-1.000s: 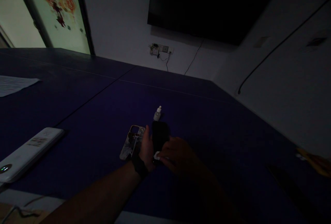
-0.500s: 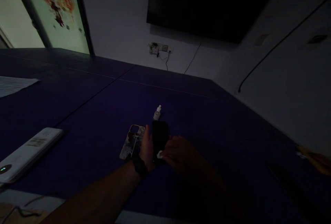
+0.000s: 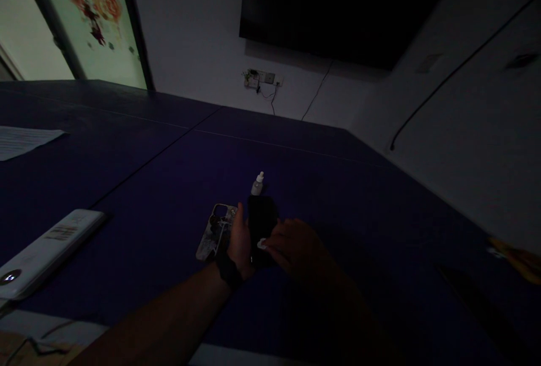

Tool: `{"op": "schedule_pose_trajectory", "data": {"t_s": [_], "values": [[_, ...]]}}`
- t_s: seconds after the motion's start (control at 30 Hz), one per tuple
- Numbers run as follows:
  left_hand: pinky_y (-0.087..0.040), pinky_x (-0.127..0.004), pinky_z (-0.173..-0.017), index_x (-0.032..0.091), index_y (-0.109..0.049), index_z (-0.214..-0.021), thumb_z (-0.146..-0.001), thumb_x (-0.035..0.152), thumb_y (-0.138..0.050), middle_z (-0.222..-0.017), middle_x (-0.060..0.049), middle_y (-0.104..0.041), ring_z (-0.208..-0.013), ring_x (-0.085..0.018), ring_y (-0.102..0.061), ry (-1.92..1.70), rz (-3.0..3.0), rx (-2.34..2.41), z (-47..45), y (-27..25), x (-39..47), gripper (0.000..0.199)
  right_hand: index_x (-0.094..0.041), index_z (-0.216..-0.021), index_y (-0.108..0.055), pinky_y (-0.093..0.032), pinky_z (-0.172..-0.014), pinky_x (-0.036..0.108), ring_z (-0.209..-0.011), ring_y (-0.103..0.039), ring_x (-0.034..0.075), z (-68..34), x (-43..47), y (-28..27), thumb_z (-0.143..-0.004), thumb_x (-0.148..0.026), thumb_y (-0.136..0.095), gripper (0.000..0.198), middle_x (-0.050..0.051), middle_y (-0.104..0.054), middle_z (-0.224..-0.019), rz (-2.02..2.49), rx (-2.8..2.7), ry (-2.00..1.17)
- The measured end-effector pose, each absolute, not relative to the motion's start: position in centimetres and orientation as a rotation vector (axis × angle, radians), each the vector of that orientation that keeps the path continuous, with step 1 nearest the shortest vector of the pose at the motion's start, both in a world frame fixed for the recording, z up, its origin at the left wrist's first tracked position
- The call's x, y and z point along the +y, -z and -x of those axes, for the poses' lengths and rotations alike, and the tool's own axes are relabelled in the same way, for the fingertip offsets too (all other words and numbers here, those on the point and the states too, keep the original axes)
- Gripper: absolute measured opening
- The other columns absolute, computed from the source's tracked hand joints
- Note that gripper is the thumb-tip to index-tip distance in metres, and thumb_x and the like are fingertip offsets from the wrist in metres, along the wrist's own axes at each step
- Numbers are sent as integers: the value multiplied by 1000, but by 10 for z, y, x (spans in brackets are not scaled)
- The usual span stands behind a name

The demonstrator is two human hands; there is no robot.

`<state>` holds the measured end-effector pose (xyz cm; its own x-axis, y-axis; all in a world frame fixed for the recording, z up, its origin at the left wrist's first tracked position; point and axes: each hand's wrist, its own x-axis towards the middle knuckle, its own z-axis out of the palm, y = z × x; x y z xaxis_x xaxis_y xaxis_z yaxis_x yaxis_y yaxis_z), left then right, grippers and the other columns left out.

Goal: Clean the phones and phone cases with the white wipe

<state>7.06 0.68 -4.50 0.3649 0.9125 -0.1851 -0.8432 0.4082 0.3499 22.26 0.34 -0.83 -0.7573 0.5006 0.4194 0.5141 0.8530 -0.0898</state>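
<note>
My left hand (image 3: 240, 245) is closed around a dark phone (image 3: 261, 216), thumb along its left edge, the black screen facing me. Pinched in the fingers of my right hand (image 3: 291, 245) is a small white wipe (image 3: 262, 243), which lies against the lower part of the screen. A patterned phone case (image 3: 214, 232) rests on the table left of my left hand, partly hidden by it. Just beyond the phone stands a small dropper bottle (image 3: 257, 185) with a white cap. The light is dim, so finger details are hard to make out.
On the dark blue table (image 3: 169, 180) a white power bank (image 3: 53, 247) lies at left, with a paper sheet (image 3: 27, 141) farther back. A dark flat object (image 3: 473, 298) and a yellow item (image 3: 518, 259) are at right. A television (image 3: 338, 10) hangs on the wall.
My right hand has moved the white wipe slightly up the phone screen. My left hand keeps its hold, and the bottle and case stay where they were.
</note>
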Motion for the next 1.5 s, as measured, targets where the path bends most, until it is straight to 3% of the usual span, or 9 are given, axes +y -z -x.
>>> {"op": "schedule_pose_trajectory", "data": {"t_s": [0.2,0.47,0.87,1.07,1.2,1.37,1.5], "values": [[-53,-35,-79,11,-73,-102,-94,73,-42,-87,-12,-74,-85,-27,-71,-1154,-228,354,-70,45,4,70,-24,-94,-74,-39,-77,33,-84,-61,18,-219,3,8,-95,-22,-66,8,1,-72,-88,722,-2626,37],[-52,-34,-80,8,-74,-97,-95,77,-30,-86,-14,-74,-81,-25,-70,-1140,-205,360,-68,47,8,82,-24,-95,-73,-39,-79,33,-86,-62,18,-224,3,6,-97,-26,-64,10,1,-73,-88,670,-2610,-23],[-53,-41,-86,10,-70,-121,-96,75,-32,-100,-16,-75,-91,-29,-71,-1152,-217,344,-65,47,8,79,-22,-91,-72,-37,-79,34,-86,-64,20,-239,9,5,-91,-17,-65,9,3,-73,-92,846,-2545,95],[-53,-35,-78,7,-74,-106,-95,76,-34,-87,-15,-74,-82,-27,-71,-1135,-253,347,-65,52,9,80,-24,-92,-72,-38,-77,32,-87,-64,18,-231,6,6,-89,-19,-69,7,0,-73,-92,755,-2728,-27],[-53,-37,-80,9,-73,-108,-94,76,-34,-90,-15,-75,-84,-28,-71,-1150,-240,331,-66,52,10,79,-22,-94,-73,-37,-76,35,-85,-63,20,-233,8,4,-92,-18,-65,9,4,-74,-93,937,-2616,143],[-53,-35,-73,9,-74,-104,-94,78,-33,-87,-14,-75,-75,-25,-70,-1113,-230,383,-66,54,10,81,-24,-90,-73,-37,-76,32,-86,-64,17,-239,9,3,-88,-18,-70,7,0,-74,-92,824,-2767,-40],[-53,-37,-79,10,-74,-104,-94,77,-32,-89,-14,-75,-82,-26,-71,-1131,-212,371,-67,52,10,79,-24,-96,-75,-38,-77,34,-89,-65,20,-239,10,4,-90,-18,-67,11,3,-74,-95,961,-2669,71]]}}
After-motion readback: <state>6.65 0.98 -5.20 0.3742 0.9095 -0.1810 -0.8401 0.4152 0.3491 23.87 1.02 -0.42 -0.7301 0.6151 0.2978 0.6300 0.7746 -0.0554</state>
